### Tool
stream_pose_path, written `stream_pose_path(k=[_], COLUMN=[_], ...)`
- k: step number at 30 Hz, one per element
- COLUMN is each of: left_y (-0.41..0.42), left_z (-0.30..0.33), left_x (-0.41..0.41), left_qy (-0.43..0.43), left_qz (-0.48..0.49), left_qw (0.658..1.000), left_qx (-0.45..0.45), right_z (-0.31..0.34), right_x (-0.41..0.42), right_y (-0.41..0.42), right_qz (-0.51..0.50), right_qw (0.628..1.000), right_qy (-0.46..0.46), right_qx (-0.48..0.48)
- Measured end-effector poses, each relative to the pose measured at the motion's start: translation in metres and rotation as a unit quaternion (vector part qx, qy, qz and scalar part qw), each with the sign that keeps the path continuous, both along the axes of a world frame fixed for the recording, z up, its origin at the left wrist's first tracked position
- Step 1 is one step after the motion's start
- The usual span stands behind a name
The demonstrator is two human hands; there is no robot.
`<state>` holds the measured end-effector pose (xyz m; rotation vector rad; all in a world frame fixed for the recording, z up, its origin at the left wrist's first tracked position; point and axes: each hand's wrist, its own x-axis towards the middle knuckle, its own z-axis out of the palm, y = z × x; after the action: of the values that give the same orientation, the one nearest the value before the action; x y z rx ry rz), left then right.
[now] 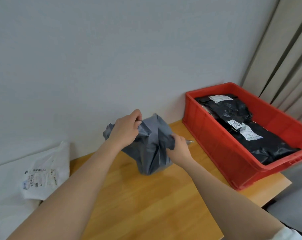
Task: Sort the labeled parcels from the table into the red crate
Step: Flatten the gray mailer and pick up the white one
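A grey plastic parcel (151,149) stands crumpled on the wooden table (146,205), near the wall. My left hand (125,131) grips its upper left edge, thumb and fingers pinching the film. My right hand (178,148) holds its right side, fingers curled into the plastic. No label shows on the grey parcel from here. The red crate (216,144) sits at the table's right end and holds black parcels (250,129) with white labels facing up. A white parcel (44,174) with a barcode label lies at the left.
The white wall runs directly behind the table. Beige curtains (285,58) hang at the far right behind the crate. The crate overhangs the table's right edge. Bare wood lies between the grey parcel and me.
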<state>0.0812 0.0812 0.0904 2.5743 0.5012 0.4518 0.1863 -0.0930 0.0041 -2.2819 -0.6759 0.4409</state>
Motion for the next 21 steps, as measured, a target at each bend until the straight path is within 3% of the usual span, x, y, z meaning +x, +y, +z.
stream_pose_path(k=[2, 4, 6, 8, 12, 14, 21], left_y=[-0.001, 0.000, 0.001, -0.001, 0.006, 0.014, 0.032], left_z=[-0.001, -0.006, -0.022, -0.046, -0.095, -0.109, -0.131], left_x=[0.002, -0.002, -0.012, -0.028, -0.052, -0.057, -0.058], left_qy=[-0.059, -0.070, -0.010, 0.081, 0.275, 0.274, 0.230], left_qz=[-0.035, -0.081, -0.137, -0.176, -0.041, 0.014, 0.119], left_qw=[0.997, 0.988, 0.971, 0.958, 0.960, 0.961, 0.965], left_qx=[0.023, 0.115, 0.197, 0.211, 0.037, -0.011, -0.048], right_z=[0.002, 0.001, -0.004, -0.010, -0.027, -0.033, -0.048], right_x=[0.006, 0.012, 0.018, 0.022, 0.027, 0.028, 0.023], right_y=[-0.003, -0.005, -0.011, -0.020, -0.029, -0.029, -0.018], right_qz=[-0.040, -0.088, -0.126, -0.150, -0.159, -0.161, -0.081], right_qw=[0.998, 0.992, 0.988, 0.987, 0.987, 0.986, 0.991], right_qy=[-0.028, -0.038, -0.040, -0.034, -0.031, -0.032, 0.083], right_qx=[0.047, 0.086, 0.079, 0.046, 0.003, -0.026, -0.071])
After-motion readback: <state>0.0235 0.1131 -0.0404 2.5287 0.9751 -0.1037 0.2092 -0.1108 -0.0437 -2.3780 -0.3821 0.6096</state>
